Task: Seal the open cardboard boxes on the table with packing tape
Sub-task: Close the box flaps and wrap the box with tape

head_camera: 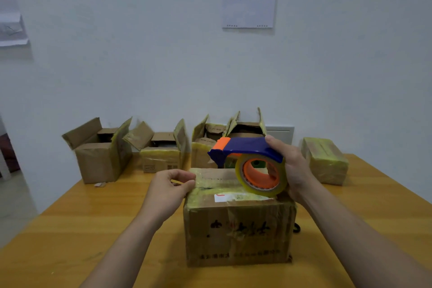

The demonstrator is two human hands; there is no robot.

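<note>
From the head view, the person is standing at the table (pixel 93 229) with one closed cardboard box (pixel 236 229) right in front of them, its top flaps already folded down and glossy with yellowish tape. The right hand (pixel 294 170) is gripping the blue and orange tape dispenser (pixel 247 149) by its rear, fingers (pixel 272 141) curled over the top, and is holding it just above the right part of the box top with the clear tape roll (pixel 261 174) hanging low, nearly touching the cardboard. The left hand (pixel 170 187) is hovering at the box's top left edge, thumb and forefinger pinching what looks like the tape end (pixel 175 181); the film is too thin to be sure.

Four open boxes (pixel 161 149) are waiting in a row by the wall, flaps standing up, and a sealed box (pixel 325 161) is sitting at the far right.

To do this step well, I would say the left hand should be pressing the tape end firmly over the edge while the right is drawing the dispenser straight along the centre seam, keeping the tape taut and low so it is lying flat without wrinkles.
</note>
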